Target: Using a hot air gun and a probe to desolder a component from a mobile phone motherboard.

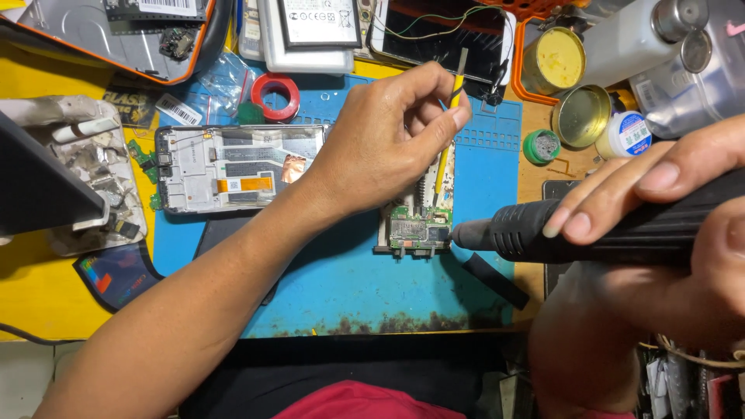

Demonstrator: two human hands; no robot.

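Note:
My left hand (386, 140) pinches yellow-handled tweezers (444, 167) upright, their tips down on a small green circuit board (417, 230) lying on the blue work mat (341, 287). My right hand (660, 225) grips a black hot-air handpiece (559, 229) held level, its metal nozzle (468, 234) almost touching the board's right edge. An opened phone frame (233, 167) with an orange flex strip lies on the mat to the left of my left wrist.
A red tape roll (275, 95), two open round tins (582, 116), a small white jar (625, 133) and a green tip cleaner (541, 147) stand behind. Phones and screens (442, 35) line the back edge. A tray of scrap parts (97, 174) sits far left.

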